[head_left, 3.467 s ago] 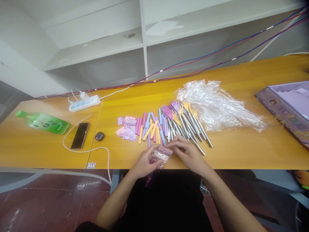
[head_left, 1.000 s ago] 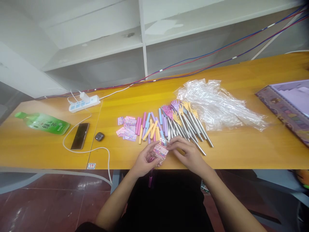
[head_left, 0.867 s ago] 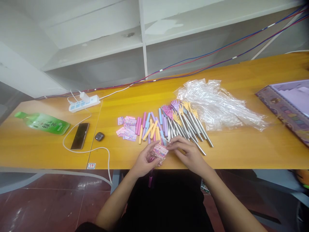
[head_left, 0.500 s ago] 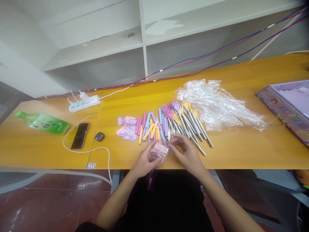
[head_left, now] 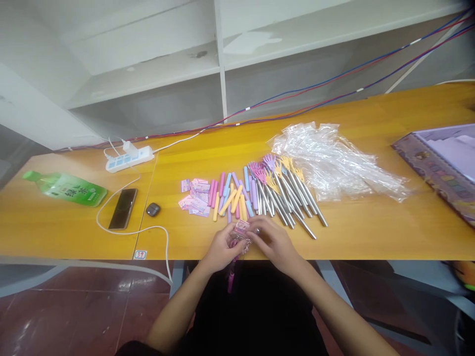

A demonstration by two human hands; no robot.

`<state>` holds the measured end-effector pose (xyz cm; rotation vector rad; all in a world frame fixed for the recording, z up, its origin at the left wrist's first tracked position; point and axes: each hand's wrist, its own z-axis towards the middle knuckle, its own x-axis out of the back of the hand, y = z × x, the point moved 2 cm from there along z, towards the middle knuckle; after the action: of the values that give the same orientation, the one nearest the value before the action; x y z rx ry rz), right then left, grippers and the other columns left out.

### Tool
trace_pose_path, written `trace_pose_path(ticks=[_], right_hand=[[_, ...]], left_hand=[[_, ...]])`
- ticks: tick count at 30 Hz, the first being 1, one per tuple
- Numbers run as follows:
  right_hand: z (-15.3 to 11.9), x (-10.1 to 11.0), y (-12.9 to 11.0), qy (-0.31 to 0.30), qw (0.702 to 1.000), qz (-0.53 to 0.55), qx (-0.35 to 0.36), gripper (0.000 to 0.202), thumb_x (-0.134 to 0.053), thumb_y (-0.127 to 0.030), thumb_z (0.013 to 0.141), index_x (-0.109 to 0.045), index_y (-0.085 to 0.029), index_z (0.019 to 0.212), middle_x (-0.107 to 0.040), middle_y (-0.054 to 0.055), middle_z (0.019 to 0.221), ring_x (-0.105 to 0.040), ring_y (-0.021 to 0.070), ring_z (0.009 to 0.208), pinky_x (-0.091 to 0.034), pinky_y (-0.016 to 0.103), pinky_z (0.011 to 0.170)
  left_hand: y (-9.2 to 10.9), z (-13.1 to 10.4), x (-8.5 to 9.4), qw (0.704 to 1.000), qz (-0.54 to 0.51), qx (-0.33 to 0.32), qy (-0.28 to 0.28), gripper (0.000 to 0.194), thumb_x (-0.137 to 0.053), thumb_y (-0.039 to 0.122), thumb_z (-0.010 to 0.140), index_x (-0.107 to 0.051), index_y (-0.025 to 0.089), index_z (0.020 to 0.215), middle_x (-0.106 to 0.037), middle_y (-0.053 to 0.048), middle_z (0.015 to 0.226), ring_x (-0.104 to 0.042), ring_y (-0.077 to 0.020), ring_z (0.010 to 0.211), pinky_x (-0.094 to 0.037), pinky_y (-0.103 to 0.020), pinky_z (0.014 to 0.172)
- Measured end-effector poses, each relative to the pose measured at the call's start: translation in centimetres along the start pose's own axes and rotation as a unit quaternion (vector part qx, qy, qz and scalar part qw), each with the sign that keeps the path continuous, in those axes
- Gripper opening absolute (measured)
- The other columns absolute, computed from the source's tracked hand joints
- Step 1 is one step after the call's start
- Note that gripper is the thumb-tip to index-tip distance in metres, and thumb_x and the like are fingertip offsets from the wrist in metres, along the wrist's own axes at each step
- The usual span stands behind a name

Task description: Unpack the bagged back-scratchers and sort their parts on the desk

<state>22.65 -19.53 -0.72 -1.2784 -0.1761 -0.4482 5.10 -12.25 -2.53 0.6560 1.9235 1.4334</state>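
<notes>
My left hand (head_left: 221, 249) is closed around a clear plastic bag with a magenta back scratcher (head_left: 230, 283) inside, its handle hanging below the table edge. A small pink printed card (head_left: 242, 227) shows at the top of the bag. My right hand (head_left: 276, 243) pinches the right side of the bag's top, by the card; its fingertips partly cover it. Just beyond my hands lie loose coloured handle grips (head_left: 236, 199) in pink, yellow, blue and purple. Right of them is a heap of back scratchers (head_left: 293, 198) with metal rods and hand-shaped heads.
More printed cards (head_left: 196, 198) lie left of the grips. Clear plastic bags (head_left: 326, 163) spread at the back right, before a purple box (head_left: 438, 173). On the left are a phone (head_left: 123, 208), a black earbud case (head_left: 153, 209), a green bottle (head_left: 67, 189) and a power strip (head_left: 129, 159).
My right hand has moved left onto the bag's top beside the card, closing its fingers there. My left hand keeps its hold, and the card now sits slightly further left and higher.
</notes>
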Motion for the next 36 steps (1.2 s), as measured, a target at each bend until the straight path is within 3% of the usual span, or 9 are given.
trace_pose_path(ticks=[7,11,13,16,19,22,27,31,36], right_hand=[[-0.3,-1.7,0.2,0.088,0.986,0.086,-0.112,0.041,-0.066,-0.042,0.104,-0.053,-0.025,0.139,-0.069,0.007,0.106,-0.071,0.0223,0.097,-0.061,0.038,0.088],[-2.1,-1.2,-1.2,0.144,0.983,0.022,-0.111,0.021,-0.059,-0.042,0.106,-0.060,-0.025,0.118,-0.066,0.008,0.101,-0.067,0.0214,0.089,-0.057,0.033,0.072],[-3.9,-1.6,-1.9,0.088,0.989,-0.010,-0.120,0.022,-0.053,-0.041,0.109,-0.061,-0.025,0.097,-0.063,0.004,0.084,-0.061,0.0183,0.070,-0.051,0.032,0.061],[-7.0,-3.4,-2.3,-0.079,0.982,-0.039,-0.168,0.036,-0.052,-0.043,0.109,-0.060,-0.024,0.079,-0.060,0.001,0.066,-0.056,0.0168,0.056,-0.045,0.031,0.055],[-9.3,-5.7,-1.8,-0.176,0.959,-0.039,-0.217,0.023,-0.068,-0.045,0.100,-0.071,-0.022,0.098,-0.074,0.006,0.087,-0.069,0.0213,0.072,-0.052,0.031,0.065],[-9.8,-7.9,-0.8,-0.186,0.956,0.016,-0.227,0.032,-0.071,-0.043,0.098,-0.068,-0.021,0.121,-0.074,0.007,0.102,-0.068,0.0209,0.078,-0.053,0.032,0.073],[-8.3,-9.6,0.0,-0.155,0.953,0.135,-0.221,0.036,-0.053,-0.050,0.108,-0.062,-0.020,0.090,-0.068,0.002,0.078,-0.064,0.0181,0.071,-0.050,0.030,0.074],[-7.5,-9.3,-0.9,-0.173,0.952,0.147,-0.207,0.039,-0.052,-0.052,0.109,-0.063,-0.021,0.089,-0.065,0.001,0.074,-0.063,0.0173,0.067,-0.049,0.029,0.072],[-7.8,-9.3,-1.4,-0.197,0.942,0.175,-0.208,0.042,-0.053,-0.054,0.108,-0.064,-0.020,0.086,-0.063,0.000,0.072,-0.061,0.0155,0.062,-0.048,0.028,0.067]], left_hand=[[-0.4,0.0,0.2,1.000,0.002,0.017,0.011,0.047,-0.079,0.050,0.093,-0.066,0.015,0.123,-0.070,-0.006,0.095,-0.068,-0.0158,0.080,-0.056,-0.027,0.075],[-0.1,0.0,0.3,1.000,0.003,0.004,0.029,0.042,-0.077,0.047,0.095,-0.067,0.015,0.120,-0.073,-0.008,0.097,-0.067,-0.0143,0.078,-0.055,-0.026,0.074],[0.2,0.0,0.4,1.000,0.002,-0.003,0.030,0.041,-0.077,0.047,0.095,-0.068,0.014,0.119,-0.074,-0.010,0.103,-0.068,-0.0142,0.079,-0.055,-0.025,0.075],[0.4,0.0,0.3,1.000,-0.005,0.000,0.022,0.044,-0.078,0.048,0.094,-0.068,0.014,0.119,-0.076,-0.011,0.105,-0.068,-0.0148,0.079,-0.055,-0.026,0.073],[0.4,0.1,0.1,0.999,-0.028,0.007,0.039,0.048,-0.083,0.049,0.089,-0.067,0.014,0.117,-0.076,-0.009,0.099,-0.068,-0.0141,0.075,-0.054,-0.025,0.070],[0.5,0.1,-0.3,0.996,-0.039,0.005,0.081,0.049,-0.086,0.049,0.086,-0.067,0.014,0.115,-0.076,-0.007,0.094,-0.068,-0.0135,0.073,-0.054,-0.024,0.069],[2.2,-0.3,-0.2,0.990,-0.036,-0.036,0.134,0.044,-0.081,0.048,0.092,-0.068,0.015,0.119,-0.079,-0.010,0.105,-0.068,-0.0130,0.075,-0.055,-0.024,0.071],[3.5,-0.3,1.3,0.984,-0.047,-0.068,0.156,0.047,-0.067,0.059,0.100,-0.071,0.014,0.114,-0.081,-0.013,0.105,-0.070,-0.0144,0.066,-0.056,-0.026,0.061],[3.0,-0.4,2.3,0.976,-0.026,-0.030,0.213,0.055,-0.069,0.065,0.095,-0.073,0.013,0.114,-0.082,-0.013,0.092,-0.073,-0.0183,0.057,-0.059,-0.028,0.053]])
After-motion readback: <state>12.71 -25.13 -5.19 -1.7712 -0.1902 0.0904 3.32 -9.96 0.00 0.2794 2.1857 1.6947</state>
